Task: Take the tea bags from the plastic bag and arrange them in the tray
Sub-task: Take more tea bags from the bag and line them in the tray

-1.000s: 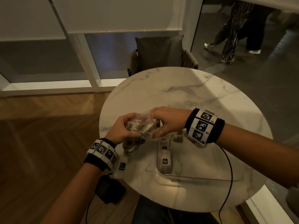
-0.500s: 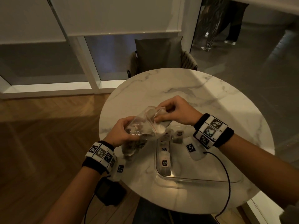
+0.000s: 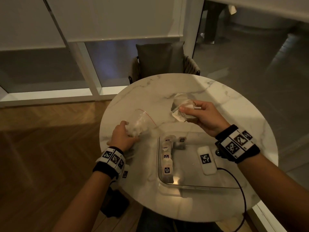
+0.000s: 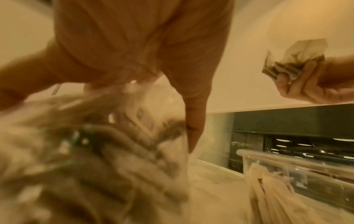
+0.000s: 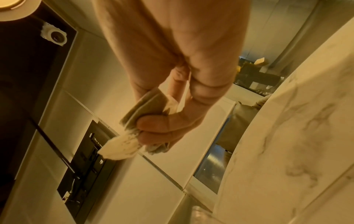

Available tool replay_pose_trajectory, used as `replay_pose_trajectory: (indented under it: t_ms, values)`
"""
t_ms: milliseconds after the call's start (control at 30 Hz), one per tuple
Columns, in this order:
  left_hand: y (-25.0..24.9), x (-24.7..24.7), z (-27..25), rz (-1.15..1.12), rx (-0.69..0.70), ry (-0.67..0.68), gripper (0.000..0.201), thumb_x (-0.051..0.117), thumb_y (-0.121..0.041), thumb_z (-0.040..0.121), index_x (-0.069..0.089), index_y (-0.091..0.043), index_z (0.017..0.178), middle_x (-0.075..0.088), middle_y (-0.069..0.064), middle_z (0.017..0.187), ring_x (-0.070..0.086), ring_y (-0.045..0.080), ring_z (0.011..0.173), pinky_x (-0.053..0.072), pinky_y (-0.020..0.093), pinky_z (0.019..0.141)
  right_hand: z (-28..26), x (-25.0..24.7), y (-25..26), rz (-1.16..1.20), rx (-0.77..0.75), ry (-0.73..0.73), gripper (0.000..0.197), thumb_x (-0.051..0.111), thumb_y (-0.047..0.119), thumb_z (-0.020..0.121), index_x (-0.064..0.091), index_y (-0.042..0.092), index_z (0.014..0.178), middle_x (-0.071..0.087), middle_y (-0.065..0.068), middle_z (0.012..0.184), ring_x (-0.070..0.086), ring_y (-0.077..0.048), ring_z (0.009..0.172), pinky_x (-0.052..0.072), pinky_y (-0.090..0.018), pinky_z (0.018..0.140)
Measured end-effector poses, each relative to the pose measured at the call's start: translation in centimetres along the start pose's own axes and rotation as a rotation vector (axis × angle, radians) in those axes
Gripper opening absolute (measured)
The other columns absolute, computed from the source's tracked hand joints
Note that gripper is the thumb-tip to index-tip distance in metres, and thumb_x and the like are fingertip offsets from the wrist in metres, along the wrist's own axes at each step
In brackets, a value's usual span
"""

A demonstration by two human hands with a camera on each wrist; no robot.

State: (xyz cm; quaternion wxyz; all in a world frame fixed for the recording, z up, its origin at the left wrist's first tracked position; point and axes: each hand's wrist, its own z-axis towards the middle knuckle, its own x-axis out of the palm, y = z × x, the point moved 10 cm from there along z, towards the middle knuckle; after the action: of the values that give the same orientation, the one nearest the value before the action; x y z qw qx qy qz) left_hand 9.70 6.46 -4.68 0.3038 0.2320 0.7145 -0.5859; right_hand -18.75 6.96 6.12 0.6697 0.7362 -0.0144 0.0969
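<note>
My left hand (image 3: 122,136) grips the bottom of a clear plastic bag (image 3: 142,121) with a red zip line, lying on the round marble table (image 3: 150,91) with its mouth pointing away from me. In the left wrist view the plastic bag (image 4: 99,151) is blurred under the fingers. My right hand (image 3: 200,114) is raised over the table's far side and pinches a small bunch of tea bags (image 3: 183,108), also seen as tea bags (image 5: 134,128) and tea bags (image 4: 295,63). A clear tray (image 3: 192,185) sits near me, with a column of tea bags (image 3: 166,158) along its left side.
A grey cushioned chair (image 3: 160,61) stands behind the table. A small white tagged device (image 3: 206,159) hangs under my right wrist over the tray, with a black cable (image 3: 240,185) trailing off the table's near edge. A window and wood floor lie to the left.
My right hand has drawn out of the bag and moved right and away with a bunch of tea bags. The left hand has lowered the bag to the table on the left.
</note>
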Motion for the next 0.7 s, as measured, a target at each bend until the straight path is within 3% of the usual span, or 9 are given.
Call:
replay_pose_trajectory:
  t_ms: [33,100,167,200,300,367,433,533,700]
  values:
    - [-0.2,0.3,-0.1,0.037,-0.001,0.015,0.085,0.089,-0.035,0.065,0.045,-0.018,0.135,0.052,0.013,0.128,0.054,0.029,0.113,0.047,0.048,0.098,-0.1,-0.2,0.0,0.0,0.0,-0.006,0.01,0.069,0.001,0.083,0.07,0.005,0.092,0.075,0.0,0.078,0.069,-0.008,0.067,0.054,-0.017,0.056]
    - [-2.8,0.1,-1.0,-0.01,0.127,-0.022,0.085,0.088,-0.035,0.068,0.044,-0.019,0.139,0.046,0.009,0.135,0.047,0.025,0.123,0.042,0.042,0.106,-0.5,-0.3,-0.4,0.0,0.012,-0.005,0.013,0.071,0.003,0.081,0.07,0.006,0.094,0.075,-0.001,0.079,0.069,-0.008,0.068,0.054,-0.017,0.056]
    - [-6.9,-0.7,-2.9,-0.295,0.324,-0.044,0.06,0.078,-0.035,0.081,0.054,-0.018,0.133,0.055,0.0,0.133,0.051,0.014,0.123,0.042,0.037,0.108,-0.9,0.1,-0.9,-0.006,0.04,0.02,0.02,0.074,0.007,0.076,0.071,0.005,0.096,0.074,-0.004,0.083,0.069,-0.01,0.069,0.055,-0.018,0.057]
    - [-8.6,-0.7,-3.7,-0.494,0.352,0.019,0.048,0.07,-0.036,0.088,0.058,-0.017,0.13,0.061,0.0,0.13,0.056,0.013,0.121,0.044,0.039,0.108,-1.1,0.6,-1.3,-0.01,0.06,0.042,0.026,0.075,0.01,0.073,0.071,0.004,0.098,0.074,-0.006,0.086,0.069,-0.012,0.072,0.055,-0.019,0.059]
    - [-12.2,1.8,-5.9,-0.942,0.281,0.34,0.045,0.054,-0.04,0.092,0.057,-0.021,0.132,0.064,0.008,0.128,0.062,0.025,0.118,0.054,0.045,0.094,-2.0,2.5,-2.8,-0.023,0.111,0.13,0.029,0.073,0.006,0.078,0.068,-0.002,0.106,0.074,-0.013,0.093,0.071,-0.016,0.076,0.057,-0.022,0.059]
    - [-13.8,3.7,-7.2,-1.044,0.273,0.517,0.054,0.06,-0.046,0.09,0.048,-0.028,0.14,0.059,0.016,0.133,0.062,0.033,0.117,0.055,0.052,0.088,-2.7,3.6,-3.9,-0.063,0.147,0.177,0.025,0.07,0.001,0.082,0.068,-0.001,0.107,0.074,-0.014,0.091,0.072,-0.017,0.075,0.056,-0.022,0.058]
    - [-14.3,5.6,-8.4,-1.095,0.235,0.642,0.061,0.064,-0.046,0.089,0.043,-0.028,0.144,0.057,0.024,0.133,0.061,0.037,0.114,0.053,0.056,0.09,-3.3,4.4,-4.9,-0.123,0.173,0.223,0.027,0.071,0.001,0.082,0.068,-0.003,0.108,0.075,-0.013,0.087,0.071,-0.017,0.073,0.055,-0.023,0.059]
    - [-13.4,8.2,-9.9,-1.164,0.028,0.731,0.041,0.045,-0.036,0.101,0.05,-0.022,0.14,0.059,0.02,0.133,0.064,0.038,0.113,0.058,0.053,0.081,-3.9,4.4,-6.0,-0.218,0.184,0.232,0.028,0.075,0.0,0.08,0.068,-0.006,0.107,0.075,-0.007,0.076,0.07,-0.011,0.066,0.052,-0.018,0.057]
    - [-10.9,10.9,-11.1,-1.318,-0.234,0.783,0.042,0.034,-0.034,0.105,0.054,-0.014,0.136,0.061,0.014,0.135,0.067,0.035,0.107,0.061,0.05,0.073,-4.9,2.8,-7.1,-0.334,0.229,0.134,0.033,0.084,0.016,0.073,0.071,0.006,0.102,0.072,-0.003,0.067,0.068,-0.012,0.057,0.051,-0.022,0.049]
